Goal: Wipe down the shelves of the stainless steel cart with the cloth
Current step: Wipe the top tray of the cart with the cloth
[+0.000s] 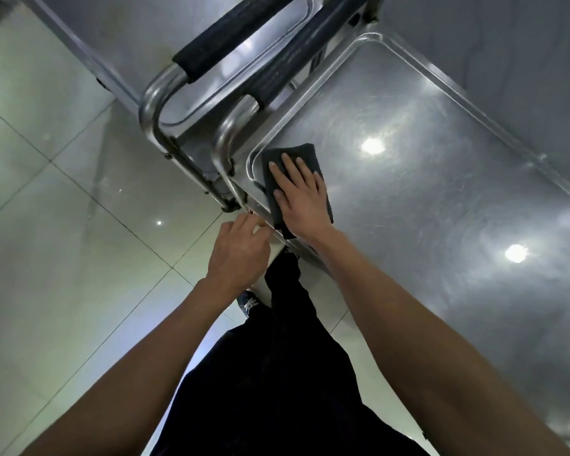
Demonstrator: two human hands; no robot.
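One corner of the cart's top shelf is being wiped; the cloth is being pressed flat by the right hand; the rim is being gripped by the left hand; most of the shelf is judged undone.

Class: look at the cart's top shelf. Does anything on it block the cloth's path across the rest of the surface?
Nothing visible does. The right hand presses the dark grey folded cloth flat in the near corner of the shiny stainless steel top shelf; only light reflections show on the steel beyond it.

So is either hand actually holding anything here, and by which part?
Right hand presses flat on the middle of the dark cloth, not gripping. Left hand is at the cart's near edge; whether it grips cannot be told.
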